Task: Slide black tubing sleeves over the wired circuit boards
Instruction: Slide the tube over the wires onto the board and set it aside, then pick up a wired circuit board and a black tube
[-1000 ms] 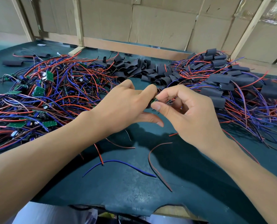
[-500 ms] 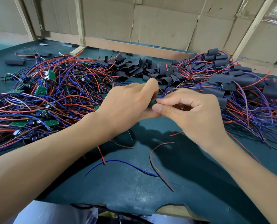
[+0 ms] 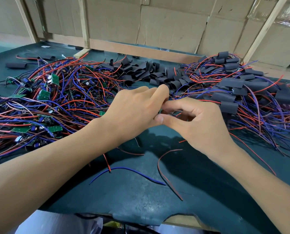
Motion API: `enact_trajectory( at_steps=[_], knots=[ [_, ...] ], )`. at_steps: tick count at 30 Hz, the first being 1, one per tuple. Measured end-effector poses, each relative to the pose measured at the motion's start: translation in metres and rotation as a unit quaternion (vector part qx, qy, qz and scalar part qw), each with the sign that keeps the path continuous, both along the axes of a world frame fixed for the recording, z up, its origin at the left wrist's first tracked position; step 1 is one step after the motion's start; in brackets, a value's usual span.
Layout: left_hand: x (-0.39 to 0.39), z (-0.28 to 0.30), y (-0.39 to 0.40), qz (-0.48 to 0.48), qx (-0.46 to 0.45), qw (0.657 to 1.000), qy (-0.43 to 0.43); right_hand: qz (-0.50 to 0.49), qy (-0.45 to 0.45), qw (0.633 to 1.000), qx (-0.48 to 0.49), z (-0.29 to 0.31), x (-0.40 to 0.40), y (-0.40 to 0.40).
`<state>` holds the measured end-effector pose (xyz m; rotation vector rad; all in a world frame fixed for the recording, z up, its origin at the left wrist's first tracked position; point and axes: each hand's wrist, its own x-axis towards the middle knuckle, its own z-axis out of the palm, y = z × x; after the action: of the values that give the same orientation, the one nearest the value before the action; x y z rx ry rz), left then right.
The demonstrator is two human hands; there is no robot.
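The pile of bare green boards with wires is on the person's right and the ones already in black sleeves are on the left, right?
No, swapped. The head view shows the bare green boards on the person's left and the black-sleeved ones on the right.

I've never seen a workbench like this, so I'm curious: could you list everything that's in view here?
Bare circuit boards: many, green, with red and blue wires, heaped on the left.
Empty sleeves: a pile, black, far centre of the table.
Sleeved boards: many, black tubing on red and blue wires, heaped on the right.
Stray sleeve: one, black, far left.
Loose wires: a few, red, blue, black, near centre.
Table: one, dark green top.
Cardboard wall: brown sheets with wooden battens, behind.
Left hand: its grip is closed on a small piece at centre, mostly hidden.
Right hand: pinching the same piece from the other side.
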<state>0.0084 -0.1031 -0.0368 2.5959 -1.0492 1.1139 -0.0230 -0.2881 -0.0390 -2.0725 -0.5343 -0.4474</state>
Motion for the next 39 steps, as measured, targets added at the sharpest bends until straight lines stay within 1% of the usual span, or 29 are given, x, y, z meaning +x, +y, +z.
enact_trajectory(
  at_steps=[2,4,6,7,9,10,12,14,16,18,20,22,24,26,27,29,30,31,32,35,37,39],
  knots=[
    [0.002,-0.003,-0.001,-0.009,0.005,1.000,-0.019,-0.002,0.011,1.000,-0.002,-0.001,0.002,-0.001],
    [0.008,-0.003,0.000,0.011,0.020,1.000,-0.014,-0.025,-0.014,1.000,0.012,0.003,0.004,-0.006],
    [0.018,0.000,0.006,0.060,0.029,0.998,0.013,-0.103,-0.079,0.991,0.024,0.012,0.009,-0.017],
    [0.024,0.002,0.011,0.102,0.029,0.994,0.030,-0.151,-0.111,0.982,0.035,0.018,0.012,-0.025],
    [0.034,0.004,0.023,0.218,0.031,0.974,0.056,-0.244,-0.143,0.958,0.050,0.029,0.019,-0.046],
    [0.038,0.003,0.031,0.277,0.033,0.958,0.074,-0.283,-0.137,0.948,0.042,0.034,0.023,-0.058],
    [0.043,-0.002,0.045,0.361,0.050,0.921,0.134,-0.339,-0.083,0.937,0.001,0.039,0.030,-0.079],
    [0.045,-0.004,0.055,0.393,0.085,0.895,0.193,-0.375,-0.034,0.925,-0.055,0.038,0.035,-0.090],
    [0.047,-0.002,0.056,0.385,0.104,0.891,0.216,-0.399,-0.026,0.913,-0.079,0.035,0.035,-0.088],
    [0.047,0.003,0.053,0.378,0.116,0.892,0.218,-0.400,-0.069,0.911,-0.080,0.033,0.030,-0.077],
    [0.046,0.003,0.050,0.380,0.131,0.890,0.217,-0.355,-0.127,0.923,-0.073,0.031,0.025,-0.064],
    [0.047,0.002,0.052,0.376,0.133,0.893,0.207,-0.303,-0.165,0.936,-0.069,0.027,0.022,-0.054],
    [0.049,0.002,0.054,0.377,0.138,0.891,0.212,-0.257,-0.178,0.948,-0.063,0.021,0.022,-0.045],
    [0.051,0.004,0.057,0.359,0.134,0.898,0.217,-0.204,-0.167,0.964,-0.045,0.015,0.022,-0.038],
    [0.052,0.006,0.059,0.325,0.131,0.909,0.223,-0.177,-0.154,0.971,-0.039,0.012,0.022,-0.036],
    [0.049,0.008,0.058,0.187,0.135,0.936,0.266,-0.140,-0.147,0.977,-0.060,0.007,0.022,-0.032],
    [0.045,0.011,0.056,0.110,0.141,0.939,0.294,-0.131,-0.154,0.976,-0.077,0.005,0.022,-0.031],
    [0.040,0.012,0.052,0.053,0.149,0.936,0.315,-0.126,-0.159,0.975,-0.088,0.003,0.022,-0.030],
    [0.038,0.012,0.048,0.022,0.153,0.932,0.328,-0.124,-0.159,0.975,-0.090,0.002,0.022,-0.029],
    [0.039,0.009,0.038,0.005,0.156,0.929,0.336,-0.117,-0.141,0.980,-0.077,0.003,0.022,-0.030],
    [0.038,0.006,0.036,-0.001,0.152,0.939,0.309,-0.113,-0.131,0.982,-0.073,0.002,0.022,-0.029],
    [0.035,0.003,0.036,-0.040,0.105,0.956,0.273,-0.109,-0.120,0.984,-0.072,0.001,0.021,-0.028]
  ],
)
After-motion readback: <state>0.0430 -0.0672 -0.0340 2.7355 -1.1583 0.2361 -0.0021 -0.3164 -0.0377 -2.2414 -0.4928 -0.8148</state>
